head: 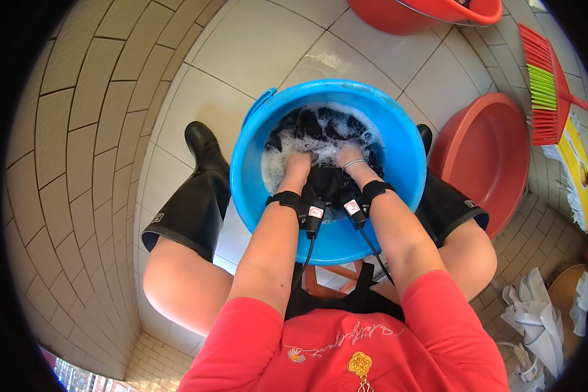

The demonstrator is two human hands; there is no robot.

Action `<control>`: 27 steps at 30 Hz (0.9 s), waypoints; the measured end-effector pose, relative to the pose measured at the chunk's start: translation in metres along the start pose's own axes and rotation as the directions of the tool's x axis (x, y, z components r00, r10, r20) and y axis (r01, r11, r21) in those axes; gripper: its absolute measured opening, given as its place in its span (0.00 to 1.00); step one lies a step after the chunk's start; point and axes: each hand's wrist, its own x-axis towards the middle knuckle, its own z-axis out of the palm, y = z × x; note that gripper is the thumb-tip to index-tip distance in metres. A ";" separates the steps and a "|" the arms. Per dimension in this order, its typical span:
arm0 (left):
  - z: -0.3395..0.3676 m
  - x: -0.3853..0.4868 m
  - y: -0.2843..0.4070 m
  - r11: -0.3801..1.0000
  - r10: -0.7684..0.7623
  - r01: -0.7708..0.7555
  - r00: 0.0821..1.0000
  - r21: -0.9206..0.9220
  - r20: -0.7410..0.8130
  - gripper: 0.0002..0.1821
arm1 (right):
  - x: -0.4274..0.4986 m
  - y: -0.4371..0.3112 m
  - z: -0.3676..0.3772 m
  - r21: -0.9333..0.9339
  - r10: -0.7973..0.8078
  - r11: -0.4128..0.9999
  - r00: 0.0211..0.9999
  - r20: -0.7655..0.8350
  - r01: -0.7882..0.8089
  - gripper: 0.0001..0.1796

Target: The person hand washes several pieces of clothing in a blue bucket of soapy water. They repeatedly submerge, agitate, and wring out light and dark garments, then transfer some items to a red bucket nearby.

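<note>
A blue plastic tub [402, 181] stands between my knees, holding foamy water and soaked dark cloth [323, 181]. My left hand [299, 162] is down in the suds on the cloth, left of the tub's middle. Close by on the right, my right hand [349, 156] is partly sunk in white foam [318, 146], with a bracelet [354, 164] at its wrist. Foam and cloth hide the fingers of both hands, so their grip does not show. Black straps with small cabled devices sit on both forearms.
Black rubber boots [191, 206] flank the tub. To the right, a red basin [495, 166] leans near a broom [544, 88] and a yellow mop head [580, 181]. A red bucket [397, 17] stands ahead on the tiled floor [235, 44]. A tiled wall [88, 132] rises on the left.
</note>
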 end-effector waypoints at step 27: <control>-0.187 -0.283 0.147 0.667 0.738 -0.709 0.588 -0.228 0.331 0.17 | -0.199 -0.055 -0.247 0.900 -0.371 0.018 0.839 -0.398 0.435 0.09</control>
